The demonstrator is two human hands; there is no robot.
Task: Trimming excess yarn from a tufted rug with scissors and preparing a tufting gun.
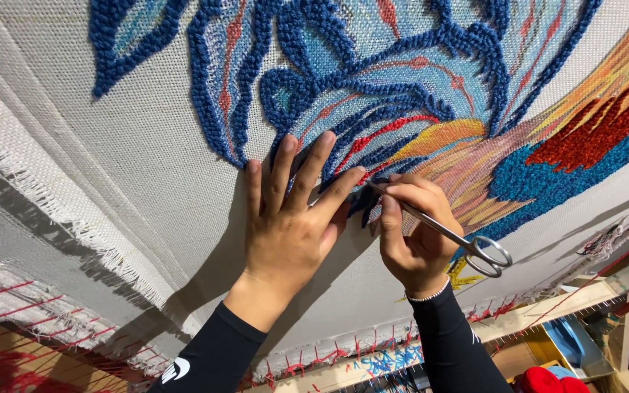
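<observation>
While the left hand (289, 225) lies flat at the centre of the frame, its fingers (313, 164) spread and released, pressing on the tufted cloth (132, 167), the right hand (416, 233) just beside it is clenched round a pair of slim metal scissors (445, 233).

Scissors: steel, thin and stiff, likely light and a little slippery; pinched along the shanks rather than through the finger loops (491, 255), which hang free at right of centre. Tips meet the dark blue loop pile (373, 116) near the left fingertips; whether the blades are parted cannot be told.

Cloth: pale woven backing stretched taut, filling the upper frame, frayed edge (60, 211) at left. Pile looks soft and easily snagged; best steadied with a flat palm.

Wooden frame (547, 309): lower right, stiff, carrying the cloth.
</observation>
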